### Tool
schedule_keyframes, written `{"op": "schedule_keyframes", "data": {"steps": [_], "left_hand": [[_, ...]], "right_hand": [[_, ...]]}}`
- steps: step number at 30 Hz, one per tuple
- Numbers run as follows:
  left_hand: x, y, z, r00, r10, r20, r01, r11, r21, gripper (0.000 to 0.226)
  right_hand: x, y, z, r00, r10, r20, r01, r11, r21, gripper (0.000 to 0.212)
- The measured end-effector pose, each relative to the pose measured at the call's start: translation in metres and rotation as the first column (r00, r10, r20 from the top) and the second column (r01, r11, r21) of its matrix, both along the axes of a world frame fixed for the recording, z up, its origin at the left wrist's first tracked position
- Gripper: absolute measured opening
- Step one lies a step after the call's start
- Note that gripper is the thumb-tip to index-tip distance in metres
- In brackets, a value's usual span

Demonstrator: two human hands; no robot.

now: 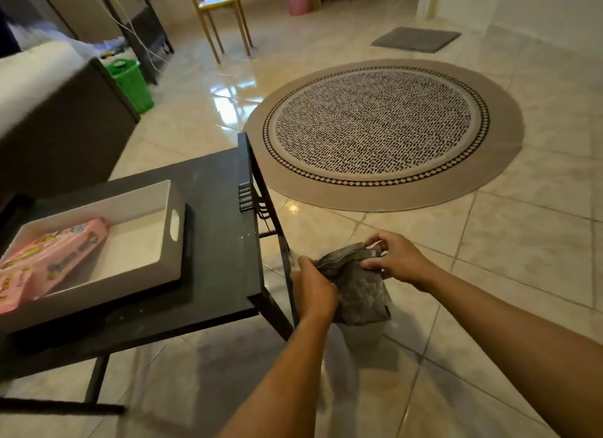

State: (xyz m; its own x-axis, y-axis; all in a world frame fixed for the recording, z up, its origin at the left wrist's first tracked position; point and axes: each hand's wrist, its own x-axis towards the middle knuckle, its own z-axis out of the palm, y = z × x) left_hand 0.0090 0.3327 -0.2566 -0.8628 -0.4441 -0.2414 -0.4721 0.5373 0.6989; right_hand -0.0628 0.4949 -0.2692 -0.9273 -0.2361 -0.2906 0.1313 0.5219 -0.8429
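Observation:
A small grey mottled cloth pouch (360,294) hangs in the air above the tiled floor, just right of the dark table's corner. My left hand (313,289) grips its left top edge with curled fingers. My right hand (396,258) pinches the right top edge between thumb and fingers. The top of the pouch is bunched between the two hands, and its lower part hangs free below them.
A dark table (218,241) stands at left, carrying a white tray (143,241) that holds a pink patterned pack (49,258). A round patterned rug (381,130) lies ahead. A green basket (132,85), a grey sofa (62,124), a yellow stool (222,3) and a grey mat (416,39) stand farther off.

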Motion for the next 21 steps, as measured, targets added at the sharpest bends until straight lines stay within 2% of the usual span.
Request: {"op": "schedule_keyframes", "data": {"steps": [4, 6, 7, 10, 14, 16, 21], "left_hand": [[-0.01, -0.007, -0.025, 0.997, 0.074, 0.035, -0.073, 0.997, -0.037, 0.062], [-0.008, -0.008, -0.04, 0.998, 0.06, 0.007, -0.06, 0.995, -0.076, 0.076], [-0.005, -0.008, -0.048, 1.0, 0.028, -0.003, -0.028, 0.998, -0.061, 0.078], [0.003, -0.003, -0.069, 0.997, -0.073, -0.006, 0.073, 0.99, 0.119, 0.075], [0.007, 0.006, -0.079, 0.984, -0.173, -0.042, 0.178, 0.958, 0.223, 0.071], [0.012, 0.008, -0.081, 0.976, -0.212, -0.057, 0.219, 0.949, 0.226, 0.07], [0.026, 0.008, -0.082, 0.962, -0.272, -0.039, 0.274, 0.955, 0.114, 0.071]], "right_hand": [[-0.006, -0.003, -0.024, 0.997, -0.049, -0.061, 0.055, 0.995, 0.089, 0.046], [-0.003, 0.0, -0.032, 0.997, -0.081, 0.007, 0.079, 0.991, 0.105, 0.054], [0.001, 0.002, -0.037, 0.995, -0.075, 0.069, 0.068, 0.993, 0.098, 0.057], [0.018, 0.004, -0.045, 0.975, -0.01, 0.224, 0.014, 1.0, -0.015, 0.059], [0.034, 0.005, -0.048, 0.958, 0.035, 0.283, 0.018, 0.983, -0.183, 0.056], [0.04, 0.008, -0.051, 0.965, 0.042, 0.258, 0.001, 0.986, -0.165, 0.055], [0.044, 0.017, -0.056, 0.983, 0.013, 0.181, 0.001, 0.997, -0.08, 0.047]]}}
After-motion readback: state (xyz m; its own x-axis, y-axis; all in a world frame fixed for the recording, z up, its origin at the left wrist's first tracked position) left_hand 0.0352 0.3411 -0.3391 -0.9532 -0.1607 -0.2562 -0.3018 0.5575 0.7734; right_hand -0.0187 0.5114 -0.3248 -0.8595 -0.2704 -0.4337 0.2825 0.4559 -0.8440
